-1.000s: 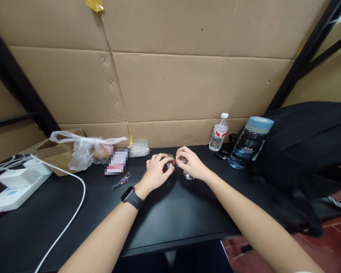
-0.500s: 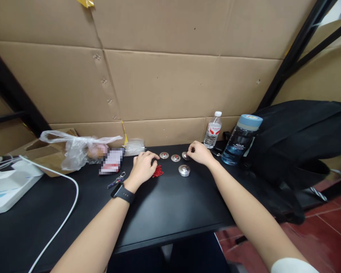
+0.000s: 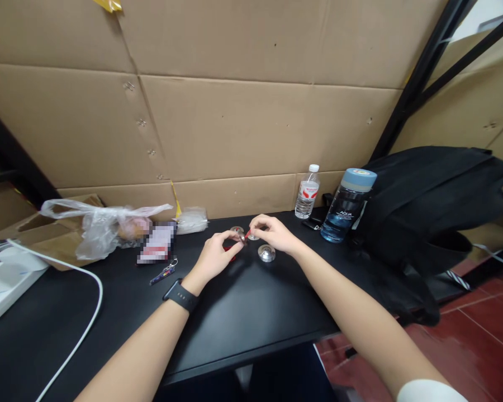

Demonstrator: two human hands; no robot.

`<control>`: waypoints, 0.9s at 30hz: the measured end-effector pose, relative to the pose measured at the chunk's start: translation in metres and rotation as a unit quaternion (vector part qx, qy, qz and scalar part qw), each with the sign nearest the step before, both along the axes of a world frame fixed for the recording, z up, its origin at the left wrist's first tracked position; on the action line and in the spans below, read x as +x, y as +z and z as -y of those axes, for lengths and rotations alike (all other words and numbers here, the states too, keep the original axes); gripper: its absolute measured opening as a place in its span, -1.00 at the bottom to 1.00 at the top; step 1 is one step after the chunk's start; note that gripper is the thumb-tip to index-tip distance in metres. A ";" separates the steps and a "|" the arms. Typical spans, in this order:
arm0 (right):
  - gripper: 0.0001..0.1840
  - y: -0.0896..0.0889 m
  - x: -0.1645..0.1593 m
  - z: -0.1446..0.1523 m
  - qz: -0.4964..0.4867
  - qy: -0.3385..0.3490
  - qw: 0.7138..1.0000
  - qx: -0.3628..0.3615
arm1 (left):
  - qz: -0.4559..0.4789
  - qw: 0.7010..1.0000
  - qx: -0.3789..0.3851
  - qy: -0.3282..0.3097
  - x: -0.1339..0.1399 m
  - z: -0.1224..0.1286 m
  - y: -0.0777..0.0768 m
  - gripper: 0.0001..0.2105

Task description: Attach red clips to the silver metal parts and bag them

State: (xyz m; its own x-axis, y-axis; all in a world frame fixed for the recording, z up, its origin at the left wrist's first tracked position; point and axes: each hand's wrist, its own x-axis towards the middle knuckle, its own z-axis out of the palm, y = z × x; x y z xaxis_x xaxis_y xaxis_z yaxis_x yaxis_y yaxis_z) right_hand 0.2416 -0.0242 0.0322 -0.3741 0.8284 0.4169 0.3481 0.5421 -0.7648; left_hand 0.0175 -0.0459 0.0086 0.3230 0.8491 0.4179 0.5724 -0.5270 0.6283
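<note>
My left hand [image 3: 215, 254], with a dark watch on its wrist, pinches a small domed metal disc, apparently a finger cymbal [image 3: 242, 239]. Close beside it, my right hand [image 3: 272, 233] is closed in a pinch on a bit of red cord [image 3: 247, 234] at that disc. Another metal disc [image 3: 236, 229] lies behind the left fingers, and one more [image 3: 254, 237] shows partly under the right fingers. Nearer me on the black table rests a shiny silver stack of discs [image 3: 267, 253]. Under my left hand a loose red cord [image 3: 231, 257] is mostly hidden.
A small water bottle [image 3: 307, 192] and a blue-lidded bottle [image 3: 347, 205] stand at right by a black backpack [image 3: 436, 206]. At left are a keychain [image 3: 163, 273], a blurred packet [image 3: 157, 243], plastic bags [image 3: 103, 226] and a white power strip [image 3: 17, 285].
My right hand has moved left from the rightmost disc to meet my left hand. The left hand has taken up a disc, and the view has shifted slightly.
</note>
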 end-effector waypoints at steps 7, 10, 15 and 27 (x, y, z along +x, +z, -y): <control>-0.78 -0.004 -0.019 0.012 -0.105 0.045 0.986 -0.118 | 0.032 0.999 0.008 0.012 -0.004 -0.001 -0.002 -0.80; -0.75 -0.005 -0.023 0.016 -0.149 0.057 0.978 -0.138 | 0.037 0.999 0.019 0.014 -0.004 -0.001 -0.002 -0.82; -0.70 -0.004 -0.030 0.020 -0.162 0.063 0.973 -0.149 | 0.036 0.999 0.031 0.024 -0.005 -0.001 0.000 -0.88; -0.52 -0.014 -0.037 0.022 -0.215 0.107 0.961 -0.140 | 0.131 0.991 0.010 -0.028 -0.005 -0.002 0.003 -0.81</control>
State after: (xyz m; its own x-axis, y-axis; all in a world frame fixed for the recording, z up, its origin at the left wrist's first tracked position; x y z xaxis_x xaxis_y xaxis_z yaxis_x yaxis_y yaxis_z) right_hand 0.2050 -0.0465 0.0180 -0.3907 0.8540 0.3435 -0.1289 0.3187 -0.9391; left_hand 0.0126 -0.0434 0.0113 0.2482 0.8233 0.5105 0.3609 -0.5677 0.7399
